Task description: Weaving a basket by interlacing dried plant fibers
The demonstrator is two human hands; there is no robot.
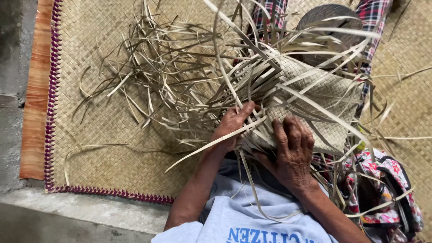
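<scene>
Far left of frame: strip of orange-brown patterned cloth (pixel 33 112) lying on grey concrete floor (pixel 90 216).

Left and centre: large woven floor mat (pixel 90 90), tan, edged in purple stitching. Loose dried leaf strips (pixel 148 72) fan across it toward the upper left.

Centre: left hand (pixel 233 126), fingers curled, thumb raised, pinching a bundle of strips at the open edge of the weave.

Centre right: half-woven piece (pixel 310 94), rounded, resting on the lap with unworked ends sticking out all round.

Right of centre, lower: right hand (pixel 293 150), fingers pressed together and laid flat on the woven face, holding it down.

Lower right: floral fabric bag (pixel 382 180), strips trailing over it.

Risk, judged: dry strips may crack where bent sharply; if the pinch loosens, the last crossings could slacken; trailing ends may tangle or snag on the bag.
</scene>
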